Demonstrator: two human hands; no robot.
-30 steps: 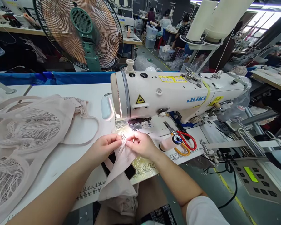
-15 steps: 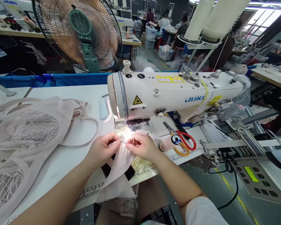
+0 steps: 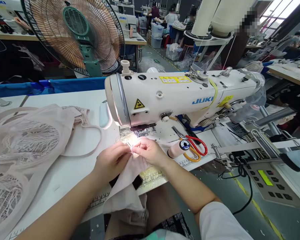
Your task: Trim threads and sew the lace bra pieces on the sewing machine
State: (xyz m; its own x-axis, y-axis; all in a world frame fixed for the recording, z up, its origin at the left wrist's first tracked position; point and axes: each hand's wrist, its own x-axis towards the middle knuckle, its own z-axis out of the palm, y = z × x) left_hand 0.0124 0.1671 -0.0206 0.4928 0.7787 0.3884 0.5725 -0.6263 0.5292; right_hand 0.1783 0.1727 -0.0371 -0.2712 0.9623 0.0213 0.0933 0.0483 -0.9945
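A pale pink piece of fabric [image 3: 126, 188] hangs from my fingertips over the table's front edge toward my lap. My left hand [image 3: 112, 160] pinches its upper edge from the left. Close beside it, my right hand [image 3: 150, 151] pinches the same edge, with the fingertips of both hands almost meeting. Both hands are just in front of the needle area of a white sewing machine [image 3: 150, 96], under its bright lamp. A dark phone-like object [image 3: 137, 182] lies partly hidden beneath the fabric.
Pale lace garments [image 3: 37, 140] are heaped at the left. Right of my hands lie a pink thread spool [image 3: 176, 149], red-handled scissors [image 3: 196, 145] and orange-handled scissors [image 3: 193, 156]. A large fan [image 3: 81, 36] stands behind the table. A control box [image 3: 272, 185] sits at the right.
My hands have drawn closer together at the fabric edge, and the thin strand visible between them earlier is now covered by my fingers. The whole view has shifted slightly.
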